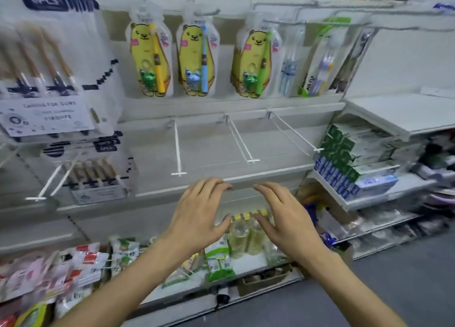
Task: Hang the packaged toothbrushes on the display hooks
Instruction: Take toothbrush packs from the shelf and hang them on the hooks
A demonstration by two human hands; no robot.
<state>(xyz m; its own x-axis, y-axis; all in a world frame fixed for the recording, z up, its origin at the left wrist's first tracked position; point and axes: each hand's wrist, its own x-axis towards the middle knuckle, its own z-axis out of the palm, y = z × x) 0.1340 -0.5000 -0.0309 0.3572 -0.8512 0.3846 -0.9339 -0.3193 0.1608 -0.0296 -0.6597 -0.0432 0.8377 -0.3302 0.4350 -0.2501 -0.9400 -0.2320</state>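
Three yellow bear-shaped toothbrush packs hang from the top row of hooks: one with a yellow brush (150, 60), one with a blue brush (197, 59), one with a green brush (254, 64). Right of them hang a clear pack (290, 63) and a green-topped pack (322, 58). Below, three white display hooks (177, 149), (242, 139), (294, 134) stick out bare. My left hand (199, 215) and my right hand (285, 218) hover side by side below those hooks, fingers spread and holding nothing.
Multi-packs of brown-handled brushes (49, 65) hang at the left. Boxed toothpaste (354, 164) is stacked on a shelf at the right. Bagged goods (219, 257) and clear bottles (243, 235) lie on the low shelf under my hands. Grey floor lies at the lower right.
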